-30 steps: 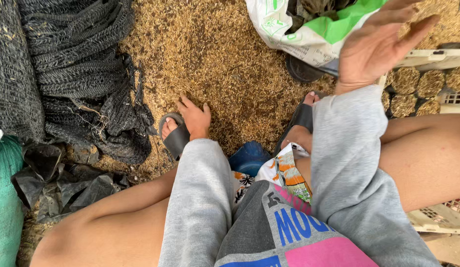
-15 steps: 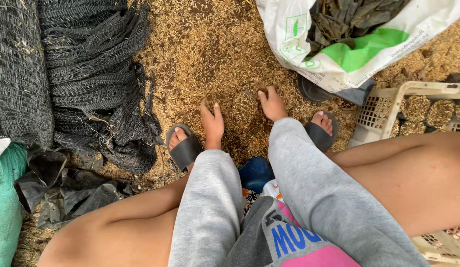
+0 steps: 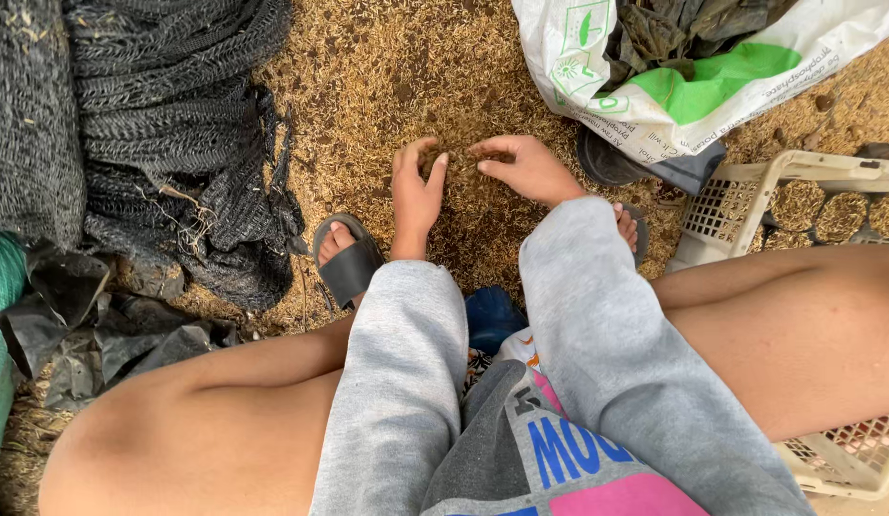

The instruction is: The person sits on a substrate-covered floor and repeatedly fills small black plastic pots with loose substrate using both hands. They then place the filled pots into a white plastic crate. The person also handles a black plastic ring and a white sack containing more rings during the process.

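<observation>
Cupping both hands, you press the left hand (image 3: 416, 196) and right hand (image 3: 525, 170), fingers curled and close together, into the rice husks (image 3: 396, 76) between your feet. Behind them, upper right, lies a white sack (image 3: 645, 119) with green label panels, beside a beige crate (image 3: 740, 191).

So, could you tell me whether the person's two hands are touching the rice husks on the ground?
Touching: in the head view, the left hand and right hand press palms-down into the rice husks.
</observation>
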